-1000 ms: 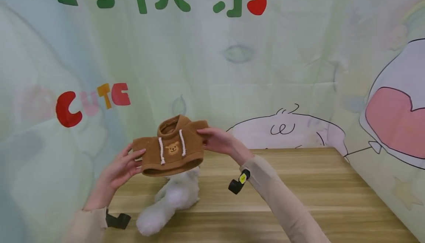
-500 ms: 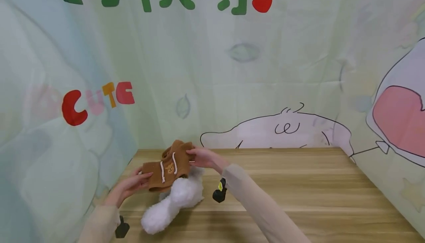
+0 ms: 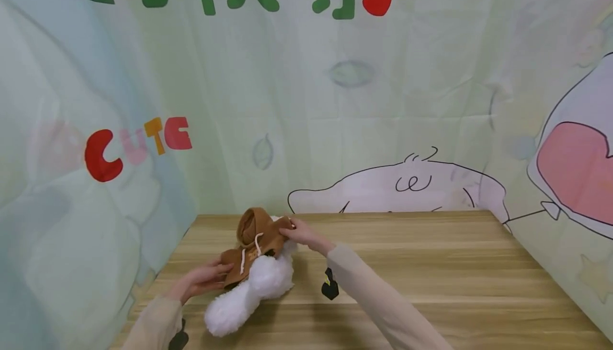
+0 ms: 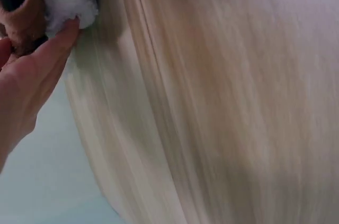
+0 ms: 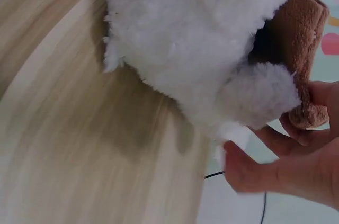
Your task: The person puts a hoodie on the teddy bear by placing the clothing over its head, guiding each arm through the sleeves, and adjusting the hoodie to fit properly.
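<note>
On the wooden table [image 3: 431,265], near its left end, a white plush toy [image 3: 249,291] lies with a small brown hoodie [image 3: 254,243] draped over its upper part. At the hoodie's lower edge, the left hand [image 3: 203,280] grips the brown fabric, fingertips also touching the white fur. From the other side, the right hand [image 3: 301,233] pinches the hoodie's far edge between thumb and fingers. Behind the table hangs a pale green cartoon backdrop [image 3: 335,100].
</note>
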The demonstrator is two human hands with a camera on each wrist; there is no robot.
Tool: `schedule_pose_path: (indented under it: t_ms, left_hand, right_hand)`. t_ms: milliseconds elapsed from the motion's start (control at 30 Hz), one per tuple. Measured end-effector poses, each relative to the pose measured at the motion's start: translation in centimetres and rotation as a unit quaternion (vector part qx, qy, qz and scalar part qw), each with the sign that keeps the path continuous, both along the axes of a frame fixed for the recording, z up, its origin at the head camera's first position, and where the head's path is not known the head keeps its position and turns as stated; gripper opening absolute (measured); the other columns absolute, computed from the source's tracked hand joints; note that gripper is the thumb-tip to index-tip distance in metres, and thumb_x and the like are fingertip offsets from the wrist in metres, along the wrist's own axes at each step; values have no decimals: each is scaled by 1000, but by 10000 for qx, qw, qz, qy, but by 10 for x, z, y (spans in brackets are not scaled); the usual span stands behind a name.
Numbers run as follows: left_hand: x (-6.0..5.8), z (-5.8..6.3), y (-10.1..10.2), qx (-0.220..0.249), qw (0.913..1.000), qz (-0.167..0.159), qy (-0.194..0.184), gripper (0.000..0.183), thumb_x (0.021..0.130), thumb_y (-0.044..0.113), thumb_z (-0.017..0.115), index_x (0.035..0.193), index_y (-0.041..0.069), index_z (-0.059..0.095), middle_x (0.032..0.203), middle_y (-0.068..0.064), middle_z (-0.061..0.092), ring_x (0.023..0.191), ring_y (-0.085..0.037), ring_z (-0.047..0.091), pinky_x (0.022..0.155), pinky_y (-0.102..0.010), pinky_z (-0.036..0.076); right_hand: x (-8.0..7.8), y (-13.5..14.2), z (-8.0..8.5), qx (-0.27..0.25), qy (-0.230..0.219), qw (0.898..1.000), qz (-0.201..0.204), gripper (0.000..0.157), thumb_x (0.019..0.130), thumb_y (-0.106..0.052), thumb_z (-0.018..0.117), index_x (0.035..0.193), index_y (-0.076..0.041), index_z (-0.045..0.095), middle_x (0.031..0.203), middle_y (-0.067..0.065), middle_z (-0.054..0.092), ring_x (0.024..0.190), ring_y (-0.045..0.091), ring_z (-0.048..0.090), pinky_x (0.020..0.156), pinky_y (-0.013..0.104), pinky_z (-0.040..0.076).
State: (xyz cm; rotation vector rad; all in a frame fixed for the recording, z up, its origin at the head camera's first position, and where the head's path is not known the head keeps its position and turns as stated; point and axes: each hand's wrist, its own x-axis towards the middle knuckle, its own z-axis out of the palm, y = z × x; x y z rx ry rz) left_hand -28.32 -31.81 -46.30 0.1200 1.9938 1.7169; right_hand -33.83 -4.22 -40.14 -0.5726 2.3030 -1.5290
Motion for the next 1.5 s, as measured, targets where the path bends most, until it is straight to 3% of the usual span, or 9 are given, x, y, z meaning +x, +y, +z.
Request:
schedule_pose_path:
  t_ms: [167, 400, 533, 667, 733, 933, 1100, 1267, 1500]
  left_hand:
    - [-1, 2, 17, 222, 9997, 36, -20, 77, 94, 28, 42, 137, -9, -10, 138, -35, 15, 116, -26, 43, 92, -33, 41]
    - [-6, 6, 62, 644, 9977, -183, 55, 75, 95, 31, 38, 139, 3, -15, 139, -35, 10, 125, -39, 33, 96, -42, 39]
    - [-21, -10, 97, 1139, 9920, -370, 399, 68, 92, 36, 43, 142, 13, 2, 135, -30, 27, 117, -36, 44, 89, -43, 44]
    - [-27, -12, 145, 1210, 9918, -113, 408, 56, 94, 32, 40, 140, 12, 13, 126, -24, 40, 100, -22, 53, 78, -34, 47]
    - [-18, 0, 173, 1082, 9939, 111, 204, 61, 95, 31, 39, 139, 4, 6, 131, -27, 34, 107, -27, 50, 85, -36, 45]
    - [-16, 0, 223, 1366, 9885, -627, -153, 63, 87, 23, 57, 132, -7, 24, 123, -15, 47, 108, -19, 51, 94, -33, 41]
    - [-20, -5, 238, 1143, 9916, -535, -270, 44, 85, 13, 58, 121, -5, 41, 106, -2, 54, 91, -7, 55, 82, -23, 44]
    - [-25, -11, 243, 1126, 9926, -246, -378, 44, 84, 12, 60, 120, -5, 43, 109, -4, 54, 92, -10, 56, 86, -30, 45]
    - [-29, -14, 239, 1102, 9935, -195, -232, 48, 84, 21, 60, 122, -2, 40, 106, -3, 56, 95, -17, 57, 85, -33, 46]
  right_hand:
    - [3, 24, -5, -391, -896, 9952, 110, 42, 95, -19, 37, 133, -2, 33, 126, 22, 44, 103, 31, 52, 79, 48, 49]
    - [-16, 73, -29, -345, -819, 9960, 127, 44, 96, -22, 37, 134, -1, 30, 125, 23, 45, 99, 25, 54, 69, 36, 51]
    - [-14, 114, -31, -202, -795, 9966, 31, 47, 96, -24, 36, 134, 2, 28, 124, 24, 45, 90, 21, 55, 66, 33, 50]
    - [-6, 165, -35, -332, -962, 9948, 42, 53, 95, -29, 38, 136, 0, 24, 117, 18, 49, 77, 13, 56, 60, 25, 48]
    - [-1, 189, -35, -350, -1090, 9934, -14, 59, 93, -33, 42, 137, 0, 21, 116, 16, 49, 75, 11, 55, 58, 24, 46]
    - [15, 241, -34, 118, -1364, 9898, -385, 75, 83, -40, 57, 132, 4, 22, 88, 5, 48, 63, 9, 41, 55, 22, 39]
    - [17, 247, -35, 178, -1083, 9939, -59, 68, 76, -35, 68, 117, 6, 33, 74, -2, 48, 56, 5, 42, 54, 20, 38]
    - [12, 244, -40, -101, -884, 9956, 288, 69, 75, -25, 70, 124, 9, 36, 107, 10, 56, 89, 11, 54, 76, 24, 45]
    - [6, 240, -47, -416, -1214, 9916, 149, 73, 72, -22, 73, 124, 9, 33, 109, 10, 53, 93, 14, 53, 82, 27, 45]
